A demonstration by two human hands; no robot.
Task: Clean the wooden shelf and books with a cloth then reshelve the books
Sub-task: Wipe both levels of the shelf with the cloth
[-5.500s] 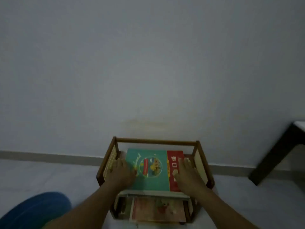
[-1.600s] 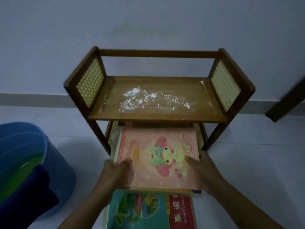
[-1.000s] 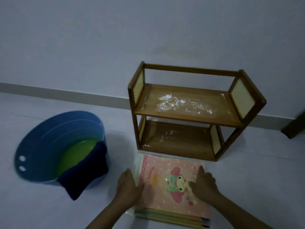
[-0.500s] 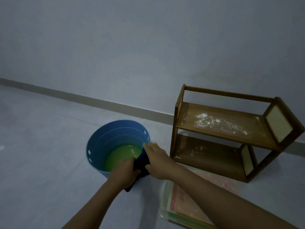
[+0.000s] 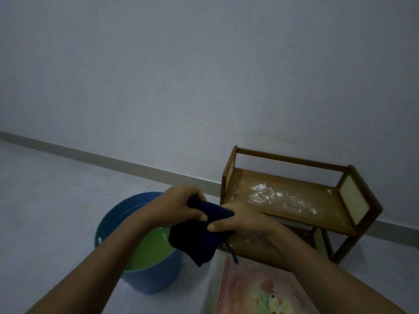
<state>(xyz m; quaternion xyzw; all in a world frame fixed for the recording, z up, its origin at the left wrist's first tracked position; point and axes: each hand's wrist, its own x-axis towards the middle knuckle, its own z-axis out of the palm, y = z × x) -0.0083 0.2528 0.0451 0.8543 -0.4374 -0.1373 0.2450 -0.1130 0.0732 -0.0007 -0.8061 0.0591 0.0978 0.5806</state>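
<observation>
Both hands hold a dark blue cloth (image 5: 198, 239) up in the air over the bucket's right edge. My left hand (image 5: 179, 207) grips its upper left part and my right hand (image 5: 242, 220) pinches its right side. The wooden two-tier shelf (image 5: 292, 200) stands to the right against the wall, with white powder (image 5: 272, 196) scattered on its top board. Its lower board is partly hidden behind my right arm. A stack of books with a pink cover on top (image 5: 256, 291) lies on the floor in front of the shelf.
A blue bucket (image 5: 113, 225) holding green liquid (image 5: 152, 248) stands on the pale floor left of the shelf, under my left forearm. A grey wall and a skirting board (image 5: 90, 155) run behind.
Over the last seconds both hands took the books off the shelf and laid them on the floor. They then took the cloth from the bucket rim and lifted it.
</observation>
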